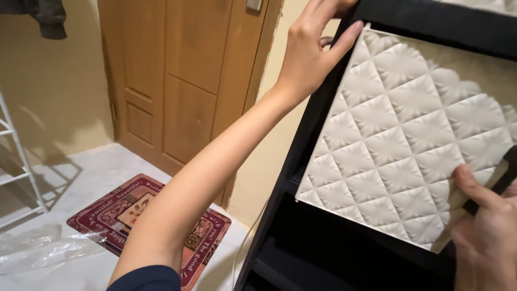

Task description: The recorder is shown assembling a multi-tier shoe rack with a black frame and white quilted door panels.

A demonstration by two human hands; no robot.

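White embossed panel [401, 140], quilted with raised diamond shapes, is held between both hands against the front of a black shelf unit [323, 253]. The left hand [312, 51] reaches up with the arm stretched out, its fingers [344, 40] pressed flat on the panel's top left corner and the frame edge beside it; they lie extended, not curled around anything. The right hand [484, 231] sits at the lower right, thumb laid on the panel's face near its bottom right corner, the other fingers hidden behind, so the grip seems a pinch on that edge. The panel hangs tilted between them, its lower left corner free over a dark shelf opening. Beyond the left arm stands a wooden door [188, 81], with a red patterned mat [134, 210] on the pale floor, crumpled clear plastic [37, 248] beside it, and a white rack [16, 156] at far left
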